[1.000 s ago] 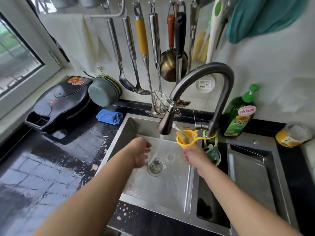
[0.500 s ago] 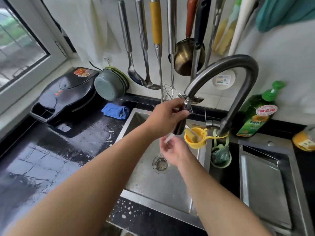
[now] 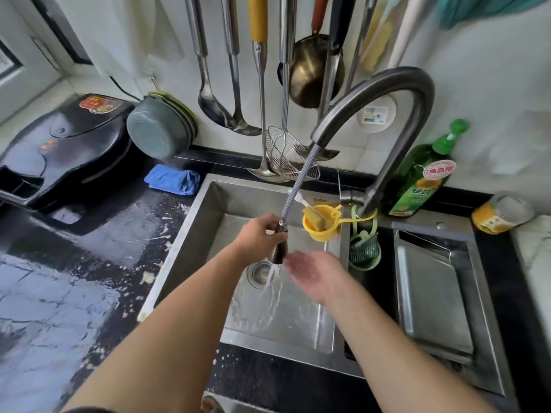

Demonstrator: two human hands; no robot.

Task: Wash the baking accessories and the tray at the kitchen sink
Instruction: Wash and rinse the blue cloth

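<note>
Gripping the spray head (image 3: 278, 251), the left hand (image 3: 259, 235) aimed it down-right; the right hand (image 3: 316, 274) was held open just beside the nozzle, nothing grasped.

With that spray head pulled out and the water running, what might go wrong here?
1. The left hand holds the spray head low, with the right hand open beside the stream; tilting it may spray water over the already wet counter.
2. The electric griddle stands on that counter, so stray water may reach it.
3. The hose passes close to the yellow cup and may knock it.
</note>
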